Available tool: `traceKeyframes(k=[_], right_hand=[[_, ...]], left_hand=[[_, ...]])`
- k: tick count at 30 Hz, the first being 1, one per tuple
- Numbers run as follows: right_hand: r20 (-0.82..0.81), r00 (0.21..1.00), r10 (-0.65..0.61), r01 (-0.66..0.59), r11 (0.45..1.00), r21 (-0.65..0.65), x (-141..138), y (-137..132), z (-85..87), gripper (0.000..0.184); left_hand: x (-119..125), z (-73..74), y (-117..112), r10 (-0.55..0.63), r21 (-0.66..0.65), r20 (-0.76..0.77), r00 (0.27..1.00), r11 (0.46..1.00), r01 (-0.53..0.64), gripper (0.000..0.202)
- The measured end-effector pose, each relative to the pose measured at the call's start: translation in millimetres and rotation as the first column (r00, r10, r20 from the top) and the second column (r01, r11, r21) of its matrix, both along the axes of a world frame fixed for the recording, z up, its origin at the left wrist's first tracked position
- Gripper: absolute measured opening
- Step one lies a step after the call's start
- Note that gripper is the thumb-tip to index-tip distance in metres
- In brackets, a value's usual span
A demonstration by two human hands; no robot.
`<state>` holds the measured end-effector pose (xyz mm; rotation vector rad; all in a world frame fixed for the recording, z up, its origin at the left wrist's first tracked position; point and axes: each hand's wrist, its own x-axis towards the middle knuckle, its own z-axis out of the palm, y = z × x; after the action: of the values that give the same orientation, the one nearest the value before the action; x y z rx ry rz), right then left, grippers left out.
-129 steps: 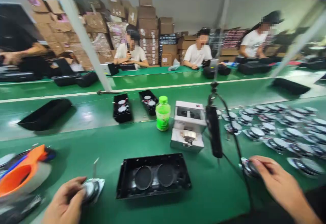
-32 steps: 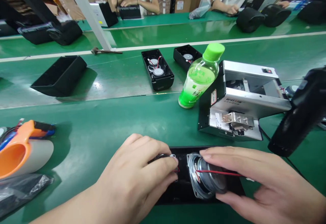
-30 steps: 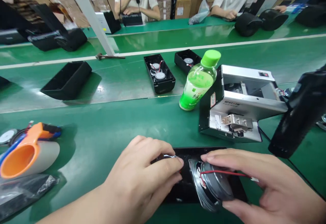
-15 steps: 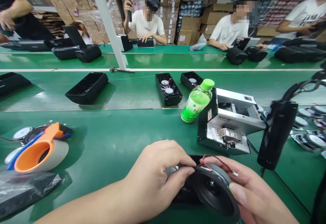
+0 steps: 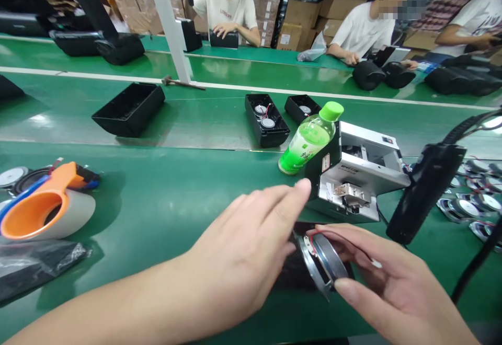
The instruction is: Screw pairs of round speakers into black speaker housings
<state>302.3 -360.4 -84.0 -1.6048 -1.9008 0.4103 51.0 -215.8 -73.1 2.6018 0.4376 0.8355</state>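
At the lower right of the frame, the right hand [image 5: 378,282] pinches a round speaker [image 5: 322,264] by its metal rim, thumb below, fingers above. It looks stiff and fairly heavy for its size, best held by the rim, away from the thin red wire [image 5: 319,231]. Below it lies a black case [image 5: 292,271]. The empty left hand [image 5: 245,232] stretches flat, fingers together, toward a metal machine [image 5: 353,191], with a green-capped bottle [image 5: 308,141] just behind
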Motion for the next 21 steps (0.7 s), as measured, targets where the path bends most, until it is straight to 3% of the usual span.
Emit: traceKeyframes(k=[3, 5, 11, 16, 21], right_hand=[[0.24, 0.969, 0.058, -0.066, 0.997, 0.029, 20, -5, 7.8, 0.043], [0.307, 0.946, 0.103, -0.11, 0.994, 0.006, 30, -5, 7.3, 0.044], [0.304, 0.943, 0.137, -0.129, 0.991, -0.047, 29, 10, -4.7, 0.059], [0.324, 0.925, 0.199, -0.184, 0.98, -0.074, 21, 22, -14.6, 0.056], [0.386, 0.869, 0.31, -0.292, 0.95, -0.108, 20, 30, -21.6, 0.043]], left_hand=[[-10, 7.3, 12, -0.017, 0.024, -0.245, 0.969, 0.999, 0.024, 0.027], [-14, 8.1, 16, -0.072, 0.032, -0.398, 0.914, 0.995, 0.092, 0.005], [-6, -1.4, 9, -0.071, 0.085, -0.601, 0.796, 0.985, 0.152, 0.016], [-2, -4.0, 5, -0.097, 0.058, -0.694, 0.713, 0.98, 0.189, 0.021], [-1, -10.1, 6, -0.109, 0.025, -0.694, 0.712, 0.984, 0.175, 0.024]])
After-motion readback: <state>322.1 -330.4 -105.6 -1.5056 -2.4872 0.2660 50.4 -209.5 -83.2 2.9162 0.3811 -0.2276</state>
